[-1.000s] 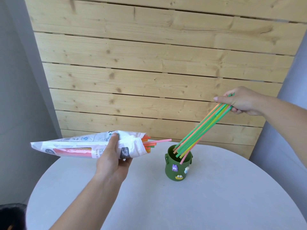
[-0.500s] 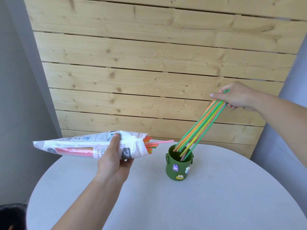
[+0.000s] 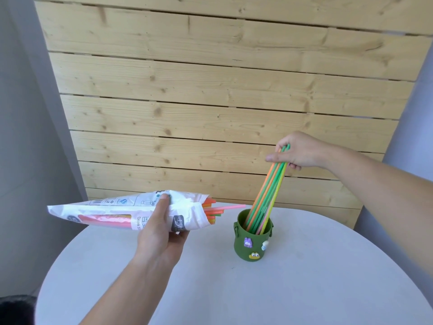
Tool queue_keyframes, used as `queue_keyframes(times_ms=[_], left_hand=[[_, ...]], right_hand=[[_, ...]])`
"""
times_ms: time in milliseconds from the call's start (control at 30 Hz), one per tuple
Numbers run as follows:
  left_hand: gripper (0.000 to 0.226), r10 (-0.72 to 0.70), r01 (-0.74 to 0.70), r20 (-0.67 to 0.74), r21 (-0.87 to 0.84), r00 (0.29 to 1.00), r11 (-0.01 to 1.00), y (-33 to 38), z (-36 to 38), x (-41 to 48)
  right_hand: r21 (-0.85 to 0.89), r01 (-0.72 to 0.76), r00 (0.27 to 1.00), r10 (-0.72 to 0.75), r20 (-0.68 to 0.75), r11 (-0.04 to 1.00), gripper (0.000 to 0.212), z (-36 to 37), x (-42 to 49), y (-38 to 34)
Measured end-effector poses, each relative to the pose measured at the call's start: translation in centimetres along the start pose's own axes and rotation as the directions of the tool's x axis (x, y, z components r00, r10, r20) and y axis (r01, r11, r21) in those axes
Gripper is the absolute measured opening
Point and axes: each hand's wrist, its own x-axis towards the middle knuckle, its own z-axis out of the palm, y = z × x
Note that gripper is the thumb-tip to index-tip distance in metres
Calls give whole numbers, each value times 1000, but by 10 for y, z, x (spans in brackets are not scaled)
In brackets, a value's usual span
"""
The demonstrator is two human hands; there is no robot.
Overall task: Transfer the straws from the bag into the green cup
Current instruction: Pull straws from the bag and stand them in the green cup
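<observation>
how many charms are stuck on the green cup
3, on the green cup: a purple charm at front, a white charm right of it, a yellow charm below. The far side is hidden.

I see a dark green cup (image 3: pixel 242 253) with small purple, white and yellow figures on its front. The straws (image 3: pixel 269 191) standing in it are orange, green and yellow. The bag (image 3: pixel 105 207) is white with black print and a pink-orange panel. Pink, orange and green straw ends (image 3: pixel 226 207) show at its mouth. The desk (image 3: pixel 304 289) is pale grey. The planks (image 3: pixel 210 90) are light pine with dark knots.
</observation>
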Motion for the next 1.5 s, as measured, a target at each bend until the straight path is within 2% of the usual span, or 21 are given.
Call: queue_keyframes(times_ms=[100, 233, 533, 700, 833, 967, 1167, 1233, 1300, 1333, 1367, 1400, 1500], left_hand=[[38, 1, -1, -4, -3, 1000, 1000, 1, -1, 1], [31, 3, -3, -21, -4, 1000, 1000, 0, -1, 2], [33, -1, 1, -28, 4, 1000, 1000, 0, -1, 2], [41, 0, 0, -22, -6, 1000, 1000, 1, 1, 0], [44, -6, 7, -8, 5, 1000, 1000, 0, 2, -2], [48, -15, 14, 22, 16, 1000, 1000, -1, 2, -3], [48, -27, 26, 38, 6, 999, 1000, 0, 3, -7], [45, -29, 29, 11, -3, 1000, 1000, 1, 5, -10], [43, -40, 40, 1, -12, 999, 999, 2, 6, -13], [43, -44, 44, 3, -18, 999, 999, 3, 7, -14], [43, -47, 47, 6, -24, 999, 999, 4, 8, -16], [43, -48, 48, 14, -30, 999, 998, 5, 9, -17], [44, -30, 31, 41, -28, 999, 999, 6, 12, -23]], right_hand=[[-43, 6, 999, -4, 54, 999, 45, 6, 8, -3], [-107, 28, 999, -23, 47, 994, 45, 13, 19, -7], [-310, 77, 988, -113, -100, 948, 54, 38, 30, -15], [-121, 97, 968, -122, -221, 988, 47, 43, 34, -10], [6, 93, 967, -89, -237, 996, 36, 50, 31, -6], [264, 144, 933, -43, -357, 954, 40, 50, 25, -8], [342, 131, 905, 29, -425, 930, 45, 37, 0, -4], [214, 123, 824, 21, -567, 969, 46, 33, -19, -6], [87, 171, 674, -52, -737, 981, 36, 34, -50, -15], [86, 210, 628, -67, -775, 974, 29, 38, -66, -22], [110, 232, 632, -64, -772, 967, 23, 45, -83, -29], [144, 226, 674, -48, -737, 963, 26, 56, -98, -36], [340, 64, 870, 115, -480, 938, 48, 93, -130, -57]])
